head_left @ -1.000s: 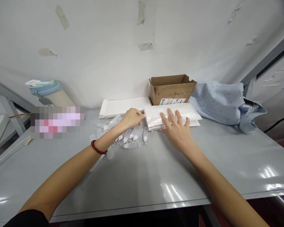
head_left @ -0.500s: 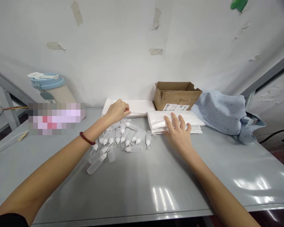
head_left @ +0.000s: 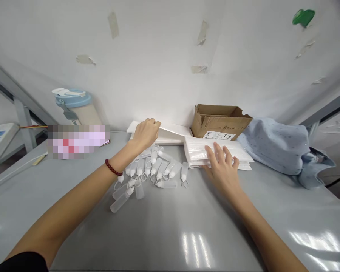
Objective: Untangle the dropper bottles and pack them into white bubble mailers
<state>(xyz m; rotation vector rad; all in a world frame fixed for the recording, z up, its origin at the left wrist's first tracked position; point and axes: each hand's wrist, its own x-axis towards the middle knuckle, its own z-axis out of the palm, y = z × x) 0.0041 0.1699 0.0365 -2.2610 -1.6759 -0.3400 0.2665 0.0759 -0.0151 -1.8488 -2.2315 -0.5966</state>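
My left hand [head_left: 146, 132] pinches the near edge of the top white sheet [head_left: 177, 129], lifting it off the flat white stack [head_left: 170, 142] against the wall. My right hand [head_left: 221, 166] lies with spread fingers over the front of a pile of white plastic-wrapped packets [head_left: 198, 149]; its thumb is at the pile's front edge. In front of my left hand lies a loose heap of small translucent squeeze bottles [head_left: 156, 166] with white caps and thin loop straps. A single bottle [head_left: 184, 172] lies at the heap's right side, near the packets.
An open cardboard box [head_left: 222, 124] stands behind the packets. Blue speckled cloth [head_left: 274, 145] is bunched to its right. At left, a blue-lidded tumbler [head_left: 86, 113] stands behind a blurred pink item [head_left: 85, 141]. A white cable [head_left: 17, 168] crosses the grey table's left side.
My left hand has raised the top sheet away from the stack. The right hand stays on the packets. The whole view has shifted, with things appearing further right and slightly lower.
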